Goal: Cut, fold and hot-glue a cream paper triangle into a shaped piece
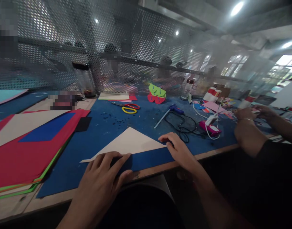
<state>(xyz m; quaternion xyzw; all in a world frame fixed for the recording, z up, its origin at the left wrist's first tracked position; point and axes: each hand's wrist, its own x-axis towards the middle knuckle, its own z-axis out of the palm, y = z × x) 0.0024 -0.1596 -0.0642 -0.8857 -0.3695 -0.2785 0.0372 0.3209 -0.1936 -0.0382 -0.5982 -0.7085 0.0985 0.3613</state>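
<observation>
A cream sheet of paper [130,143], folded into a wide triangle, lies on the blue mat in front of me. My left hand [105,171] rests palm down along its lower edge, fingers stretched out and thumb apart. At the sheet's right corner is my right hand [177,149], its fingers bent and the thumb close to the paper tip. Beyond the triangle's peak lie scissors [129,108] with red and yellow handles. A blue glue gun [176,109] with a glue stick and black cord sits past my right hand.
Coloured sheets [38,152] are stacked at left beside a dark card [83,124]. Green and red paper masks [156,94] stand near the perforated metal screen [136,41]. A pink power strip [210,128] with white cable lies right, near another person's hands [243,114]. A jar [85,79] stands back left.
</observation>
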